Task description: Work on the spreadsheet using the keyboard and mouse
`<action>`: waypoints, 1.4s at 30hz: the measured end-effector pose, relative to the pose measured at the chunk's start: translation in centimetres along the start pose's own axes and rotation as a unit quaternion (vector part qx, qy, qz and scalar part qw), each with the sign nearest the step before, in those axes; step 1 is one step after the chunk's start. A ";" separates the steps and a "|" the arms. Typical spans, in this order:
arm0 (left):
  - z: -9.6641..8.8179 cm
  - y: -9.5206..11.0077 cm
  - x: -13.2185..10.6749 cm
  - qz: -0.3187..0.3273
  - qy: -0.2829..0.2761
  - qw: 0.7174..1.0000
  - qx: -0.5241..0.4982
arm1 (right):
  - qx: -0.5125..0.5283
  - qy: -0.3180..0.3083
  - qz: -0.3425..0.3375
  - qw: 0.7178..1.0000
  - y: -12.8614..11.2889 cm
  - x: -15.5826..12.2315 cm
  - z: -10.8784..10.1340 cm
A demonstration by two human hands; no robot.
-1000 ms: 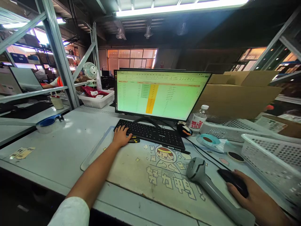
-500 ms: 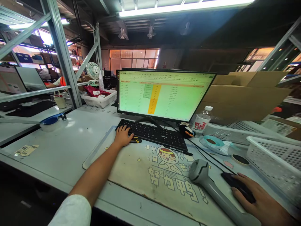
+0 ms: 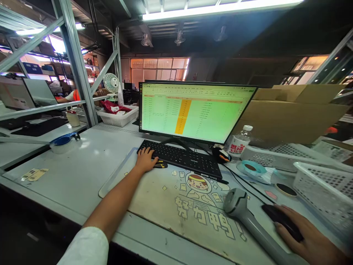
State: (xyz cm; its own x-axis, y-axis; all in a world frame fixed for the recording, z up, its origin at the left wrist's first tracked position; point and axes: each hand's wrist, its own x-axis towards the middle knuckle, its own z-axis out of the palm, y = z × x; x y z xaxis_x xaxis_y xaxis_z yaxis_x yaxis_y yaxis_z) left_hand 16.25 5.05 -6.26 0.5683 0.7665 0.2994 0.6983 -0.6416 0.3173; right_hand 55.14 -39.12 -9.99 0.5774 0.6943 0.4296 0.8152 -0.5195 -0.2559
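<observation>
The monitor (image 3: 193, 112) spreadsheet's darker green cell block has vanished.

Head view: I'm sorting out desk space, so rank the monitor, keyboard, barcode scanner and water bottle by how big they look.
1. Monitor, clearly largest.
2. and 3. Keyboard and barcode scanner span about alike; the scanner lies much nearer the camera, so their order is unsure.
4. Water bottle, smallest.

Pale grey tabletop (image 3: 82, 165), worn. Printed mat (image 3: 171, 206) lies across the middle. On the mat: keyboard (image 3: 180, 158), scanner (image 3: 248, 221). Monitor (image 3: 193, 110) stands behind. Right side: mouse (image 3: 281, 221), bottle (image 3: 239, 144), tape roll (image 3: 252, 167), baskets (image 3: 322, 191). Left: blue-lidded tub (image 3: 62, 142), yellow labels (image 3: 34, 174).
</observation>
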 end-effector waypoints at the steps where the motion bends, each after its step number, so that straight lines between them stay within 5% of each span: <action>1: 0.0 0.0 0.0 0.000 0.001 1.000 0.000 | 0.018 -0.007 0.005 1.000 0.1 0.0 0.0; 9: 0.2 -0.1 0.0 0.004 0.009 1.000 0.005 | 0.064 -0.016 0.085 0.994 -1.4 0.4 -0.7; 20: 0.0 -0.1 -0.3 0.003 0.007 1.000 0.003 | 0.054 -0.035 0.074 0.995 -3.8 -0.1 -2.3; 42: 0.3 -0.2 -0.2 0.001 0.009 1.000 0.001 | 0.026 -0.005 0.013 1.000 -2.1 -0.2 -1.0</action>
State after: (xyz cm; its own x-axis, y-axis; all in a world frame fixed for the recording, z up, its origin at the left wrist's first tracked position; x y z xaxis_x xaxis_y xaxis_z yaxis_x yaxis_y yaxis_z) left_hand 16.12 5.01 -6.60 0.5617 0.7643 0.3168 0.6980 -0.6433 0.3146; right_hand 53.26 -38.66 -8.67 0.5980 0.6865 0.4137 0.8015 -0.5104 -0.3115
